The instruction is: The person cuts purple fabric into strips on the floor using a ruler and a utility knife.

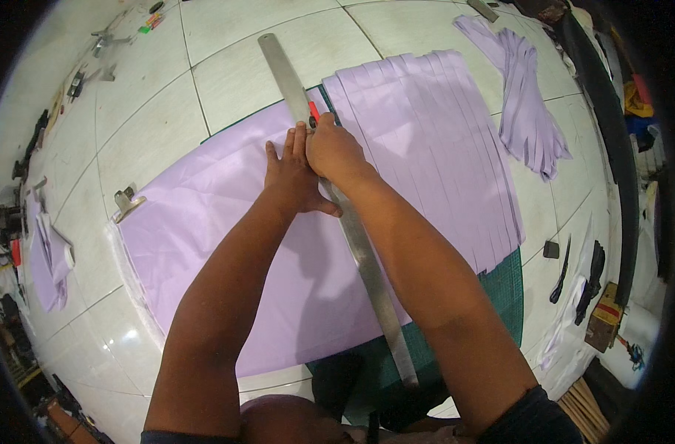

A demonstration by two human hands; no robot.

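Lilac fabric lies spread on a green cutting mat. Across it runs a long steel ruler. My left hand presses flat on the ruler and cloth, fingers and thumb stretched out. Close against it, my right hand is closed around a red utility knife at the ruler's edge, near the fabric's far side. The blade is hidden. To the right of the ruler, the fabric is slit into several parallel strips. A metal bulldog clip grips the fabric's left edge.
Loose lilac strips lie on the tiled floor at the far right. Another folded lilac piece is at the left. Black scissors, a small dark block and a yellow-brown box sit on the right.
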